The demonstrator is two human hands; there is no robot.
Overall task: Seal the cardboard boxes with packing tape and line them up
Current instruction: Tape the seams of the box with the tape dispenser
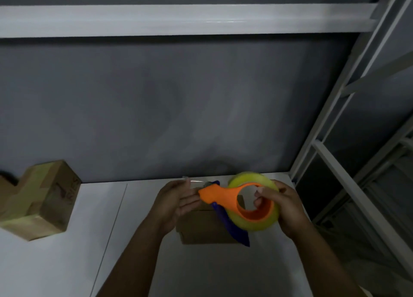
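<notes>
A small cardboard box (203, 226) lies on the white table (67, 263), below my hands. My right hand (282, 209) grips an orange and blue tape dispenser (223, 195) around its yellowish tape roll (257, 225), thumb inside the core. My left hand (176, 197) is held against the dispenser's orange nose, fingers nearly straight, fingertips at a strip of clear tape (190, 180). Both hands hover over the box's far edge. At the left stand taped cardboard boxes (42, 200), side by side.
A grey wall (178, 107) rises right behind the table. A white metal shelf frame (348, 129) stands along the table's right side. The table's right edge lies close to my right forearm.
</notes>
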